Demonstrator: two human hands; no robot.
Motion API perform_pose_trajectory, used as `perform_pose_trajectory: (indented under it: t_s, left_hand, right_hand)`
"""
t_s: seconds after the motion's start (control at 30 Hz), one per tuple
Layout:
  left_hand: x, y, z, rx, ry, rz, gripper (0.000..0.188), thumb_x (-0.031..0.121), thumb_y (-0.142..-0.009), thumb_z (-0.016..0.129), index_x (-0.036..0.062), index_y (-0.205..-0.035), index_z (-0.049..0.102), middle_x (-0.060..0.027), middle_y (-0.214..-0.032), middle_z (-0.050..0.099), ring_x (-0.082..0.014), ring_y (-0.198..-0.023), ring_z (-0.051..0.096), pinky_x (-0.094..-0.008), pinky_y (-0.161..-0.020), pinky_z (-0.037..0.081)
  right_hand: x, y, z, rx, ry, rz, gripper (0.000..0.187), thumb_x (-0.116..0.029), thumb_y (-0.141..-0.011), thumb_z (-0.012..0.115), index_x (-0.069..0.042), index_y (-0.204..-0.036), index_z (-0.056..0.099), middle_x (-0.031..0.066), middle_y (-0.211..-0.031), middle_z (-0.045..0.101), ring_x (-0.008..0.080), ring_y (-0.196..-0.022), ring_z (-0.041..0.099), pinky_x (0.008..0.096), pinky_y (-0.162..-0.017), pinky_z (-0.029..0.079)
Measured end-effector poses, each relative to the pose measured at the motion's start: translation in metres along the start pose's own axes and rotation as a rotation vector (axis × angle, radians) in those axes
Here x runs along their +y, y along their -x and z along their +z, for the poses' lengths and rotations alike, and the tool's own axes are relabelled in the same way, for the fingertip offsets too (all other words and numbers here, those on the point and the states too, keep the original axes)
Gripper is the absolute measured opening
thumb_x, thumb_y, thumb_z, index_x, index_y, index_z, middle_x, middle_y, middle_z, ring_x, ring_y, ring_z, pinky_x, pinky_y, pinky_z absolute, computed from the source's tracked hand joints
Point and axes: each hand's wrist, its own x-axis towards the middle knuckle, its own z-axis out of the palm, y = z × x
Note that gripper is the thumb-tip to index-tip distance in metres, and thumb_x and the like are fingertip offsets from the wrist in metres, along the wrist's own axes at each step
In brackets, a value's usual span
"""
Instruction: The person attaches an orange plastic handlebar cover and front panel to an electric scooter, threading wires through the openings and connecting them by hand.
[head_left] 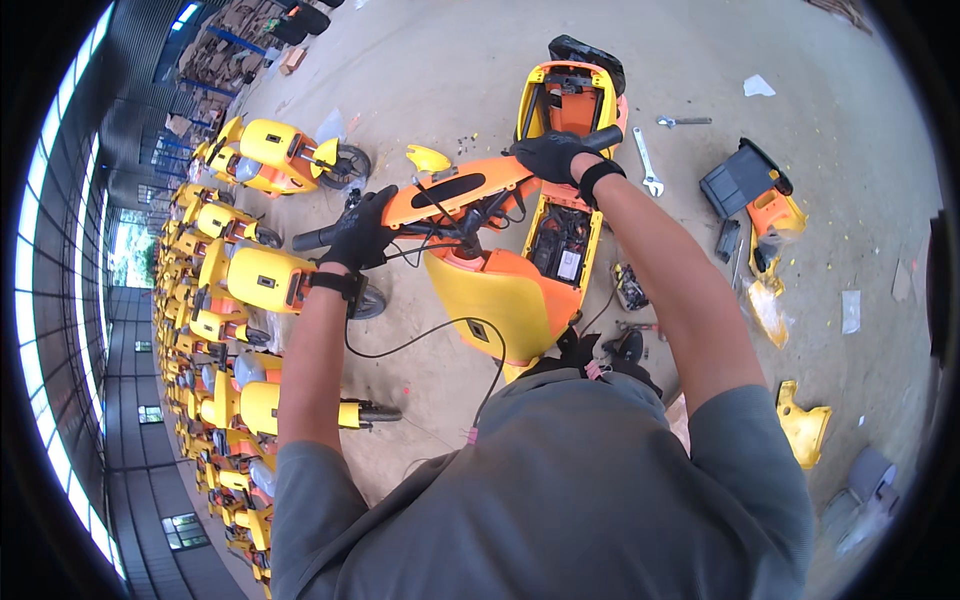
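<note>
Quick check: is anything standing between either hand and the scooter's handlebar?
Nothing visible but the black gloves: left hand and right hand are both on the orange-covered handlebar. The thin black cable loops nearer the body, not between them.

you wear this single fisheye view on your head, at the left of a side-by-side pair, and it looks steeply down and forward over your grey shirt (540, 500). your left hand (362, 232) and right hand (550, 157) show near, at arm's length, above the middle, on the handlebar (318, 238). beyond them it spreads wide across the floor (680, 55), bending the far wall (140, 470) along the left rim.
</note>
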Motion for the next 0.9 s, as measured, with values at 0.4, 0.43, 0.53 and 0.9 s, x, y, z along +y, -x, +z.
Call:
perform_pose_trajectory:
  t_s: [0.4,0.43,0.53,0.9]
  left_hand:
    - [-0.011,0.006,0.006,0.125,0.16,0.12,0.058,0.024,-0.076,0.073,0.0016,-0.126,0.051,-0.0207,-0.113,0.059,-0.037,-0.105,0.058,-0.0433,-0.088,0.047]
    - [-0.011,0.006,0.005,0.127,0.157,0.126,0.058,0.024,-0.076,0.073,0.0013,-0.125,0.051,-0.0207,-0.113,0.06,-0.0368,-0.105,0.058,-0.0432,-0.088,0.047]
    - [-0.008,0.008,0.006,0.104,0.174,0.079,0.058,0.023,-0.075,0.074,0.0009,-0.124,0.052,-0.021,-0.115,0.06,-0.0376,-0.105,0.058,-0.0432,-0.089,0.047]
    - [-0.013,0.012,-0.003,0.036,0.16,0.038,0.05,0.01,-0.079,0.066,0.004,-0.126,0.052,-0.02,-0.12,0.059,-0.0354,-0.113,0.055,-0.0409,-0.096,0.044]
  right_hand:
    - [-0.027,0.002,0.01,0.027,0.106,0.211,0.039,-0.039,-0.092,0.033,-0.015,-0.108,0.059,0.0119,-0.108,0.066,0.0309,-0.105,0.06,0.0544,-0.098,0.028]
    - [-0.026,0.003,0.01,0.023,0.118,0.211,0.039,-0.039,-0.092,0.033,-0.015,-0.108,0.059,0.0119,-0.108,0.066,0.0309,-0.105,0.06,0.0544,-0.098,0.028]
    - [-0.023,0.003,0.017,0.036,0.116,0.199,0.041,-0.04,-0.093,0.029,-0.016,-0.111,0.058,0.0093,-0.112,0.066,0.0301,-0.106,0.06,0.0528,-0.101,0.025]
    - [0.024,-0.003,0.033,-0.012,-0.092,0.082,0.049,-0.046,-0.099,0.027,-0.021,-0.138,0.045,-0.0018,-0.143,0.045,0.0158,-0.131,0.043,0.0483,-0.113,0.011]
